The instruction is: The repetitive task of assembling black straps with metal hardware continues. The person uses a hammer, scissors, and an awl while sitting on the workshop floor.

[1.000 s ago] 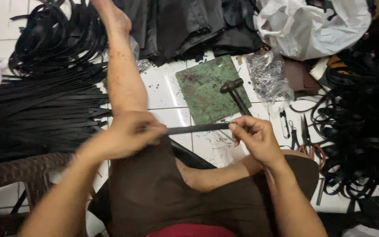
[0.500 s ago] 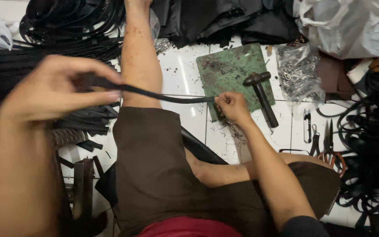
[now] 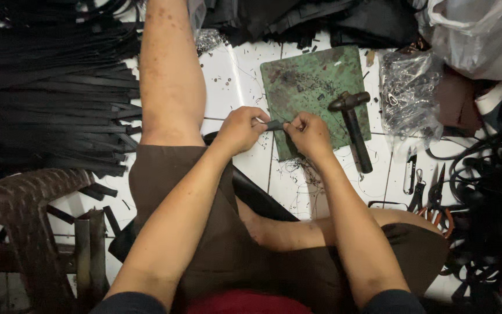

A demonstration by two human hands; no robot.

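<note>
My left hand point(image 3: 240, 129) and my right hand point(image 3: 308, 134) meet close together over the white tiled floor, each pinching one end of a short piece of black strap point(image 3: 273, 125). Only a small bit of the strap shows between the fingertips. Just beyond the hands lies a worn green cutting mat point(image 3: 315, 87) with a black hammer point(image 3: 352, 125) resting across its right edge. My bare leg point(image 3: 169, 75) stretches out to the left of the hands.
Long black straps point(image 3: 47, 99) lie stacked on the left. A clear bag of metal parts point(image 3: 408, 93) and a white plastic bag point(image 3: 483, 35) sit at the right. Pliers and scissors point(image 3: 431, 195) lie by coiled black straps point(image 3: 495, 203). A brown stool point(image 3: 24, 197) stands lower left.
My left hand, which had pulled the long strap out to the left, has come back to the middle. Both hands now hold a short piece close together near the mat.
</note>
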